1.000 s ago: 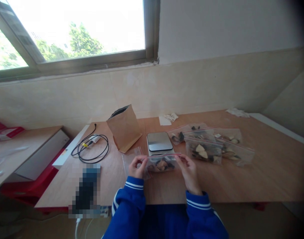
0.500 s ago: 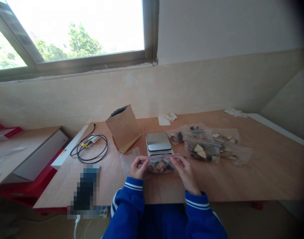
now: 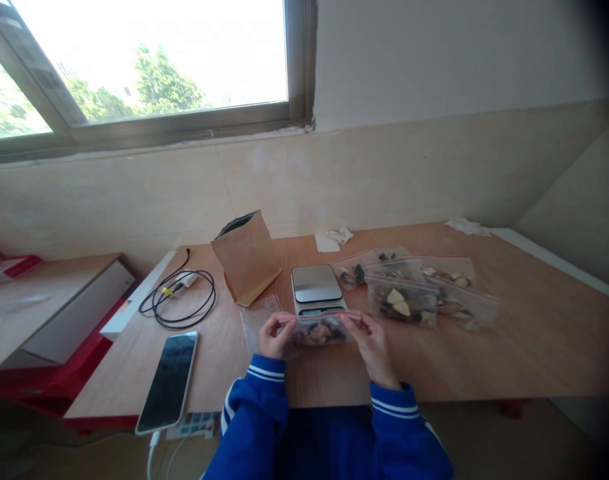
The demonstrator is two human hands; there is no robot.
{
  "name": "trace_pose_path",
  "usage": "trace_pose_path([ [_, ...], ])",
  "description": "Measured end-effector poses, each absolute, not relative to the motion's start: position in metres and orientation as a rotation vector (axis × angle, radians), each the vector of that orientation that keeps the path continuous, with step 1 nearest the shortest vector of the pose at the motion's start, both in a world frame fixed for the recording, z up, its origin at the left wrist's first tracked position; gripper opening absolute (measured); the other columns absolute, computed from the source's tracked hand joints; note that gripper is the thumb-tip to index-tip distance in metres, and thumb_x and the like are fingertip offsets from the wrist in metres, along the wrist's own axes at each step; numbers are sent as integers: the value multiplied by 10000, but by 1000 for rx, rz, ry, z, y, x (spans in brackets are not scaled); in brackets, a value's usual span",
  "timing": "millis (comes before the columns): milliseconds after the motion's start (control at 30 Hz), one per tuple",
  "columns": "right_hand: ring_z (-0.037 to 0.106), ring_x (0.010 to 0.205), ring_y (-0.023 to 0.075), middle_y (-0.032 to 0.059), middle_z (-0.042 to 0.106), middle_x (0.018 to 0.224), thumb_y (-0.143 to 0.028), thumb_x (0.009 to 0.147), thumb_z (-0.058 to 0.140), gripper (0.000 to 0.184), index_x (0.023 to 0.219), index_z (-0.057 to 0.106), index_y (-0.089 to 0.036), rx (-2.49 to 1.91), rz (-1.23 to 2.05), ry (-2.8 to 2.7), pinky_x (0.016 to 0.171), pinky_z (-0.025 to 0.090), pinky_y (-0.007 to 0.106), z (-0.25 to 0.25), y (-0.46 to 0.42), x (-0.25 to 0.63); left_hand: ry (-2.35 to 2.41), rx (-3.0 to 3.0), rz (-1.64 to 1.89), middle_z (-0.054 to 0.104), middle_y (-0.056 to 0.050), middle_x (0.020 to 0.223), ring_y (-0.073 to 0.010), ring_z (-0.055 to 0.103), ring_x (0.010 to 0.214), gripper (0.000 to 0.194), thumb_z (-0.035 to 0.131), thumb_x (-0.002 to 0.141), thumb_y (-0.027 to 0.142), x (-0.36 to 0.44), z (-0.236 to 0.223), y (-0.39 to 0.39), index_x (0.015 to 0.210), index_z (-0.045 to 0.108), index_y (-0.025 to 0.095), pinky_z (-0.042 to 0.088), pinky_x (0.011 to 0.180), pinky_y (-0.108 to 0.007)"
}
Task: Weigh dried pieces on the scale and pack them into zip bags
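Observation:
Both hands pinch the red-striped top edge of a clear zip bag [image 3: 322, 331] with brownish dried pieces inside. My left hand [image 3: 275, 335] grips its left corner, and my right hand [image 3: 370, 341] grips the right part of the same strip, thumbs on the near side. Just beyond the bag sits a kitchen scale [image 3: 317, 285] with a metal plate; its display is partly covered by the bag. Under and beside my left hand lies another clear plastic bag [image 3: 254, 327], looking flat.
Several filled zip bags [image 3: 409, 303] lie piled to the right of the scale. An open brown paper pouch [image 3: 248, 260] stands behind on the left. A phone [image 3: 169, 380] with a plugged-in cable and a coiled black cable [image 3: 212, 297] are at the left; crumpled tissue [image 3: 338, 236] lies near the wall.
Hardly anything differs: both hands keep hold of the zip bag's top edge in nearly the same place. The view has shifted very slightly.

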State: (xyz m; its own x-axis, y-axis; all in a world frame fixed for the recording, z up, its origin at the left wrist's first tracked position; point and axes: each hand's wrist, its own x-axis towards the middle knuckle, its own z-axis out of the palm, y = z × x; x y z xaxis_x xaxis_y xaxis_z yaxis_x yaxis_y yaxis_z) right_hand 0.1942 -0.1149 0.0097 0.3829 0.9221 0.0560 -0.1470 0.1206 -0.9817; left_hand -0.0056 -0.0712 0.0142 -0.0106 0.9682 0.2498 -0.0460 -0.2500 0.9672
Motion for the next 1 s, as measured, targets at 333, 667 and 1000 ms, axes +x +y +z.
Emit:
trace_pose_path([
  [333,634,1012,234,55,689,1052,-464,758,691,424,1105,620,-232,-1092,1003,-929,955,471,430,10,-119,191,1024,1313,1323,666,-39,766,-160,602,729,295,760,653,417,2,14,-77,771,688,157,483,711,-284],
  [667,649,940,241,57,714,933,-464,726,710,321,901,696,-194,-1136,940,-998,907,496,418,6,-115,187,1029,1391,1397,672,-54,784,-185,615,788,268,730,683,431,2,16,-76,721,698,168,492,764,-324],
  [1000,639,869,214,20,694,858,-438,735,708,260,865,688,-214,-1136,904,-993,853,497,370,11,-117,187,996,1487,1418,689,-61,760,-195,640,781,196,749,680,375,-2,16,-74,689,715,182,509,784,-353],
])
